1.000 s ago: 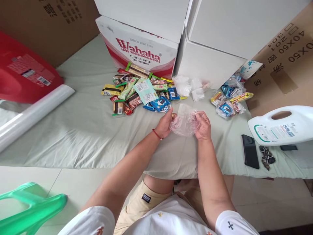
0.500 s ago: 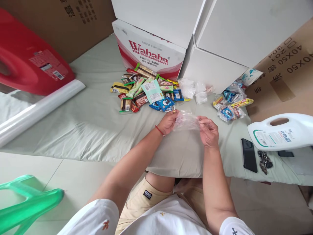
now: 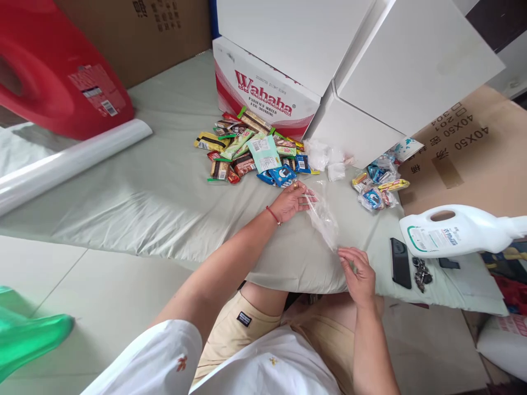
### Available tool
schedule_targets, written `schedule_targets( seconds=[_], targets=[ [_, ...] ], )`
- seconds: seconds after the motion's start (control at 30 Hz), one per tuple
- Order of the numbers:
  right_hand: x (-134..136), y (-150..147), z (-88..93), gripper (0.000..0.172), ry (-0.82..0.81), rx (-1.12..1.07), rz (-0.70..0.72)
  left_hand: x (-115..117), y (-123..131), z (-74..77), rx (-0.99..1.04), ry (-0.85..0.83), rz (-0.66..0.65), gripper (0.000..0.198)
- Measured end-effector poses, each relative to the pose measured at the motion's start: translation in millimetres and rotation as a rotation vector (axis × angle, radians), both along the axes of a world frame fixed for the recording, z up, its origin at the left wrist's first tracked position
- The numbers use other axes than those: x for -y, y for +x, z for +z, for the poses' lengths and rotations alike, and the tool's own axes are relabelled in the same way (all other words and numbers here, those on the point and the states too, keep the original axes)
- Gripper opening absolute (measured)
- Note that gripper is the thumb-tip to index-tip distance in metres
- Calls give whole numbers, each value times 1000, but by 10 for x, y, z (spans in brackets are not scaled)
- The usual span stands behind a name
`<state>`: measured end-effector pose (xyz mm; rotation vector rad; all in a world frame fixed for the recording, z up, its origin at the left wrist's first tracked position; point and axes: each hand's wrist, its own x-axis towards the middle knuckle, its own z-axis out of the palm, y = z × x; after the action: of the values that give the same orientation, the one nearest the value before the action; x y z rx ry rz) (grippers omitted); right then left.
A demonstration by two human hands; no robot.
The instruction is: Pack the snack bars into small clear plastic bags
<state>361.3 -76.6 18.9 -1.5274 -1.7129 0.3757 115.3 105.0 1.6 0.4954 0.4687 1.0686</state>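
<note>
A clear plastic bag is stretched between my two hands over the pale green sheet. My left hand pinches its far end, close to a pile of wrapped snacks. My right hand pinches the near end, by the sheet's front edge. Both hands are closed on the bag.
A Wahaha carton and white boxes stand behind the snacks. Filled small bags and empty clear bags lie to the right. Also here: a white jug, phone, keys, red jug, film roll, green stool.
My right hand has pulled back toward me and down, drawing the clear bag out long between the hands. The left hand stayed near the snacks. The camera view has shifted right.
</note>
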Motion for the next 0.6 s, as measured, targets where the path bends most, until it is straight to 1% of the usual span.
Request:
schedule_targets(
  seconds=[0.03,0.1,0.13,0.17,0.2,0.27,0.33,0.4,0.43,0.47,0.53,0.6],
  targets=[
    [7,-21,-22,14,-11,-68,-81,2,8,3,25,-10,6,47],
    [-7,-116,-25,20,-42,-281,-243,4,32,8,69,-39,32,48],
    [-19,-189,-10,23,-63,-403,-294,4,47,7,83,-57,58,47],
    [-30,-277,12,25,-87,-516,-316,4,62,6,93,-72,94,46],
    [-38,-377,36,26,-116,-609,-307,1,77,2,100,-85,135,44],
    [-41,-595,77,27,-208,-708,-231,-6,98,-5,112,-109,218,40],
    [-52,-811,88,29,-367,-718,-123,-15,104,-9,129,-134,277,35],
    [-111,-1000,69,36,-536,-711,-54,-21,100,-7,148,-165,302,32],
    [-168,-1080,53,41,-588,-726,-54,-20,97,-3,159,-177,305,32],
    [-243,-1151,36,47,-606,-758,-79,-17,96,1,171,-185,302,32],
    [-431,-1263,10,58,-558,-853,-172,-1,104,10,188,-195,286,33],
    [-624,-1333,-2,61,-493,-933,-243,24,121,19,195,-191,261,34]
  ],
)
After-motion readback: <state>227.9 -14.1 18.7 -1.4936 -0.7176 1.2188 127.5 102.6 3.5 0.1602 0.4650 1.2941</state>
